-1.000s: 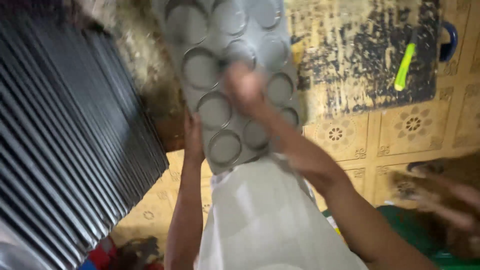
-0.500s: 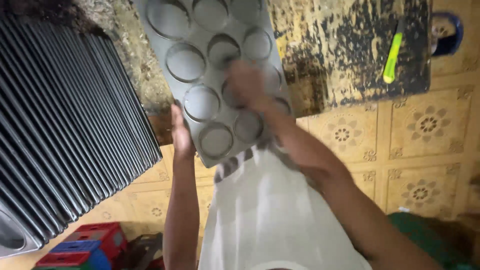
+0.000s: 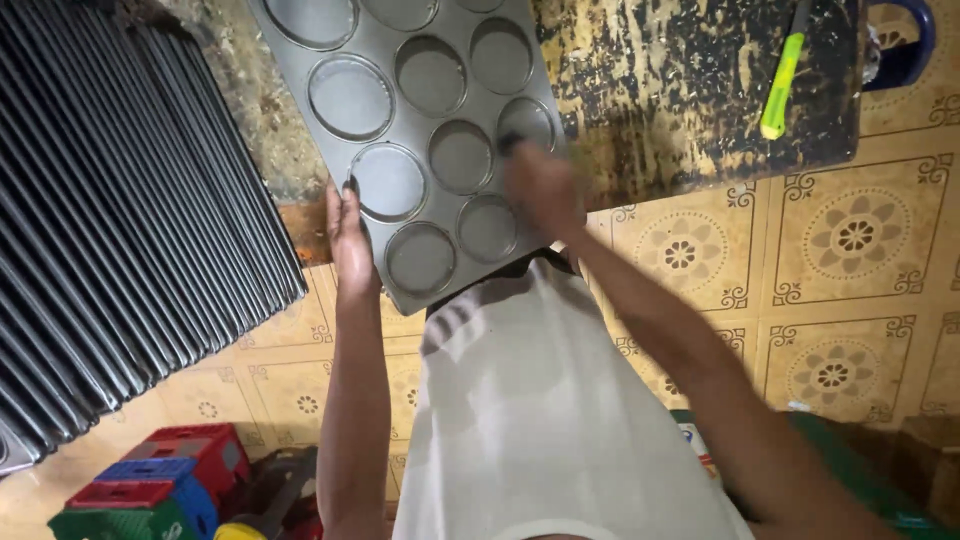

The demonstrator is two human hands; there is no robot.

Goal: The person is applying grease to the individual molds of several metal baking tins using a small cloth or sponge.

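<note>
A grey metal baking tray [image 3: 445, 215] with several round shallow cups lies on a worn, stained wooden table [image 3: 680, 90], its near end jutting over the table's edge. My left hand [image 3: 345, 230] grips the tray's near left edge. My right hand [image 3: 540, 180] is blurred and rests on the tray's right side, over a cup near the rim; whether it holds anything I cannot tell. A white apron covers my front below the tray.
A tall stack of dark metal trays [image 3: 110, 210] fills the left. A yellow-green handled tool [image 3: 780, 85] lies on the table at the right, near a blue handle [image 3: 915, 45]. Patterned floor tiles [image 3: 850, 240] lie below. Red, blue and green crates [image 3: 150, 490] sit bottom left.
The view has shifted and the tray now sits higher and further left. My right hand has slid from the tray's middle toward its right rim. My left hand keeps its grip.
</note>
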